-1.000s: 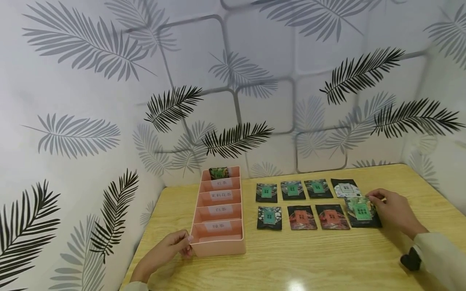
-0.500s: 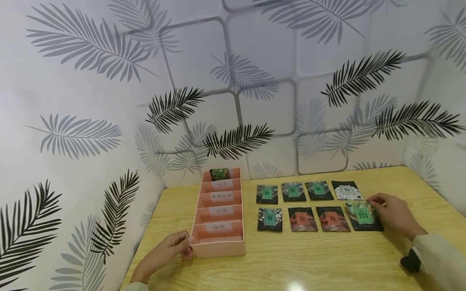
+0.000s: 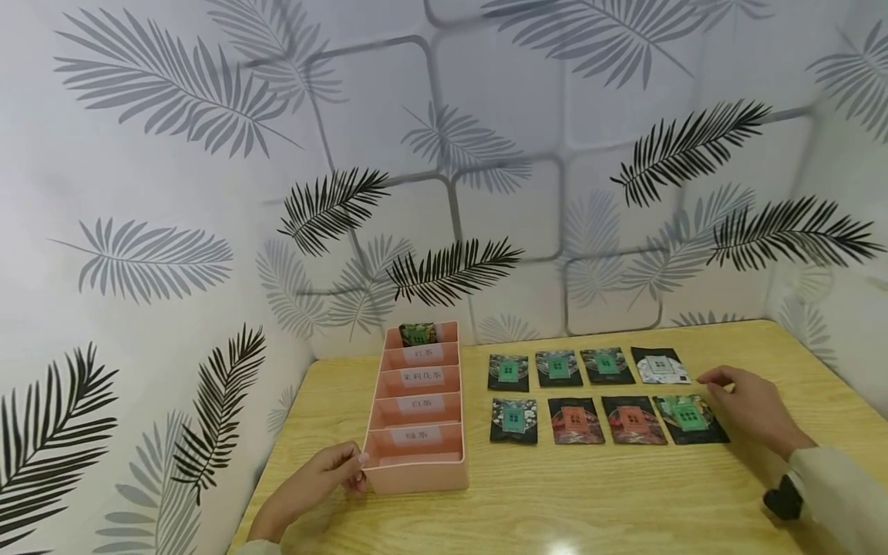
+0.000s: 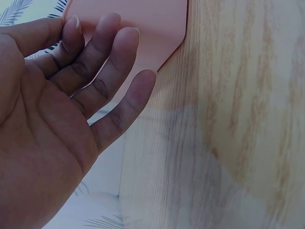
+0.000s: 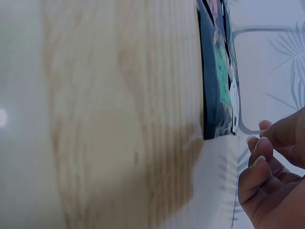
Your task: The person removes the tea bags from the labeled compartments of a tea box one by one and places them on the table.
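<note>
My left hand [image 3: 324, 479] holds the front left corner of a pink divided box [image 3: 451, 472], thumb at the rim and fingers against the outside. In the left wrist view, the left fingers [image 4: 126, 43] curve loosely beside the box's pink wall [image 4: 157, 24]. On the right, my right hand [image 3: 752, 408] hovers with loosely bent fingers and nothing in them, close by a black tea sachet with a green label [image 3: 690, 418]. A small gap shows between that sachet [image 5: 217, 95] and the right fingertips [image 5: 259, 148] in the right wrist view.
Two rows of tea sachets lie flat, among them red-labelled ones [image 3: 577, 421] and a white one [image 3: 659, 365]. One green-labelled sachet [image 3: 418, 334] stands in the box's rear compartment. Label strips [image 3: 416, 435] mark the dividers. A patterned wall [image 3: 499, 293] borders the wooden table [image 3: 541, 493].
The right hand has let go of the green-labelled sachet, which now lies flat at the right end of the front row. The left hand stays at the box corner.
</note>
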The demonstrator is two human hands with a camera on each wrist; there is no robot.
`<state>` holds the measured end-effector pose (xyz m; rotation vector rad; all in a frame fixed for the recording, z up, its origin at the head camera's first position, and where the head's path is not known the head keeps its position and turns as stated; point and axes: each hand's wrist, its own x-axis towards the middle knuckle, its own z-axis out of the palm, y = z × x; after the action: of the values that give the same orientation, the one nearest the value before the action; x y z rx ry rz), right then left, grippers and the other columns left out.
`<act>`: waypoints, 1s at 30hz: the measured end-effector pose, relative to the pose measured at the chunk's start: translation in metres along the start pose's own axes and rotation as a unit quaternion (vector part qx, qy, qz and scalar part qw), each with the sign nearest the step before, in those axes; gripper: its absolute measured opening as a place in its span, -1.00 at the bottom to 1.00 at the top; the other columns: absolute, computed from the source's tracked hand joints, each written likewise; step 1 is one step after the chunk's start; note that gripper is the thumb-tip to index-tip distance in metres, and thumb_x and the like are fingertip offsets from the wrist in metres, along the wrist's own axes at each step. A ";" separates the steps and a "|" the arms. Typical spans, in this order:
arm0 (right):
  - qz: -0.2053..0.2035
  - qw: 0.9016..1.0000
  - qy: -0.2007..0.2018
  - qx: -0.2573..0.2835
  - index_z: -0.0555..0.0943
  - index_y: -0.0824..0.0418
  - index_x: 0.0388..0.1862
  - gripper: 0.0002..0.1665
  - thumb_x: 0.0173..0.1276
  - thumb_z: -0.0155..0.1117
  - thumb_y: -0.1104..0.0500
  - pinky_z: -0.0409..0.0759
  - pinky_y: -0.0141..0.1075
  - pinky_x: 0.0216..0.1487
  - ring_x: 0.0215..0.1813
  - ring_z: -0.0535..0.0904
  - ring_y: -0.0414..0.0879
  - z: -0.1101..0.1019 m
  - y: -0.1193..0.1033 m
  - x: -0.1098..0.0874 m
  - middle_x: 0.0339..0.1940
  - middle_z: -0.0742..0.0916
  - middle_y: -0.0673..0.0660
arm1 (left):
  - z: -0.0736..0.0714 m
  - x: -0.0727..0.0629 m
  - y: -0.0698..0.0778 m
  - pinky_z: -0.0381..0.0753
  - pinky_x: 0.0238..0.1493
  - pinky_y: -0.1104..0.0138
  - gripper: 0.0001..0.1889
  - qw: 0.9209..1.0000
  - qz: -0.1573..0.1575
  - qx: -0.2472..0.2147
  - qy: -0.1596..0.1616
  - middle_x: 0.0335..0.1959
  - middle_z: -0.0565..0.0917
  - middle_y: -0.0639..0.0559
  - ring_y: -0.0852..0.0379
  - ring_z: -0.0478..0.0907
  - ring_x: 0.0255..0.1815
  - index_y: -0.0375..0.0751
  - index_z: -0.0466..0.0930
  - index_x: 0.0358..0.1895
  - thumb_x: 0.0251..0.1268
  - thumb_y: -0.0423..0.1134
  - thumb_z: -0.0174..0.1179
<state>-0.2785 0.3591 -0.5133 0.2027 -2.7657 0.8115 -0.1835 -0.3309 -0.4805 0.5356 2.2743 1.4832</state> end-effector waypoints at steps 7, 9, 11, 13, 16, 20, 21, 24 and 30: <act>-0.009 1.000 -0.001 0.020 0.67 0.36 0.04 -0.75 0.60 0.16 0.23 0.46 -0.22 -0.43 -0.38 0.52 -0.08 0.002 -0.017 0.002 -0.13 0.74 0.29 | 0.000 -0.001 0.001 0.70 -0.08 -0.01 -0.60 1.000 0.000 -0.002 -0.002 -0.17 0.64 -0.43 -0.34 0.65 -0.15 -0.38 0.48 -0.19 0.74 -0.08 -0.10; -0.014 1.000 -0.003 0.026 0.66 0.36 0.06 -0.75 0.61 0.15 0.22 0.45 -0.24 -0.47 -0.41 0.49 -0.11 0.002 -0.023 0.002 -0.14 0.73 0.28 | 0.000 -0.001 0.000 0.70 -0.07 -0.02 -0.60 1.000 0.000 -0.004 -0.003 -0.17 0.64 -0.43 -0.35 0.65 -0.14 -0.38 0.48 -0.19 0.74 -0.08 -0.10; -0.020 0.999 -0.004 0.029 0.65 0.36 0.07 -0.74 0.61 0.15 0.22 0.44 -0.26 -0.50 -0.45 0.48 -0.12 0.001 -0.027 0.002 -0.15 0.73 0.27 | 0.000 -0.001 0.000 0.70 -0.07 -0.01 -0.61 1.000 0.000 -0.005 -0.004 -0.17 0.64 -0.42 -0.34 0.65 -0.14 -0.38 0.47 -0.19 0.74 -0.09 -0.10; -0.022 0.999 -0.008 0.036 0.64 0.36 0.09 -0.73 0.62 0.14 0.21 0.44 -0.26 -0.54 -0.49 0.48 -0.12 0.001 -0.031 0.003 -0.15 0.73 0.27 | 0.000 -0.001 0.001 0.71 -0.07 0.00 -0.61 1.000 0.002 -0.003 -0.005 -0.17 0.65 -0.42 -0.32 0.66 -0.14 -0.40 0.47 -0.20 0.74 -0.11 -0.09; -0.021 0.999 -0.015 0.044 0.62 0.36 0.13 -0.72 0.62 0.14 0.20 0.44 -0.25 -0.59 -0.53 0.49 -0.10 0.002 -0.036 0.005 -0.14 0.72 0.28 | 0.001 -0.001 0.004 0.71 -0.08 0.02 -0.61 1.000 0.006 -0.003 -0.005 -0.18 0.65 -0.42 -0.26 0.67 -0.16 -0.43 0.47 -0.19 0.73 -0.12 -0.09; -0.016 0.998 -0.024 0.051 0.61 0.37 0.15 -0.70 0.63 0.14 0.19 0.45 -0.25 -0.61 -0.54 0.49 -0.08 0.005 -0.042 0.010 -0.11 0.71 0.29 | 0.001 -0.002 0.007 0.72 -0.10 0.06 -0.62 1.000 0.008 -0.005 -0.004 -0.19 0.65 -0.39 -0.21 0.67 -0.18 -0.45 0.47 -0.19 0.73 -0.14 -0.08; -0.016 0.998 -0.025 0.053 0.61 0.37 0.15 -0.70 0.63 0.14 0.19 0.45 -0.25 -0.61 -0.53 0.49 -0.08 0.006 -0.043 0.011 -0.11 0.71 0.29 | 0.001 -0.002 0.007 0.72 -0.10 0.07 -0.62 1.000 0.007 -0.005 -0.003 -0.19 0.66 -0.38 -0.20 0.67 -0.18 -0.44 0.47 -0.18 0.73 -0.14 -0.07; -0.025 0.998 -0.020 0.047 0.63 0.36 0.12 -0.72 0.61 0.17 0.20 0.45 -0.24 -0.56 -0.47 0.49 -0.09 0.009 -0.049 0.013 -0.11 0.72 0.28 | 0.000 -0.002 0.006 0.72 -0.09 0.06 -0.62 1.000 0.001 -0.003 0.001 -0.19 0.66 -0.37 -0.18 0.67 -0.18 -0.43 0.48 -0.18 0.72 -0.13 -0.06; -0.049 0.998 -0.004 0.044 0.66 0.34 0.07 -0.78 0.58 0.21 0.24 0.51 -0.22 -0.41 -0.35 0.56 -0.08 0.013 -0.062 0.019 -0.13 0.73 0.25 | 0.000 -0.001 0.004 0.71 -0.09 0.04 -0.62 1.000 0.004 0.001 -0.002 -0.18 0.65 -0.41 -0.21 0.68 -0.17 -0.43 0.47 -0.20 0.73 -0.14 -0.07</act>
<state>-0.2865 0.2993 -0.4870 0.3555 -2.7048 0.9085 -0.1822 -0.3299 -0.4770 0.5492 2.2732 1.4833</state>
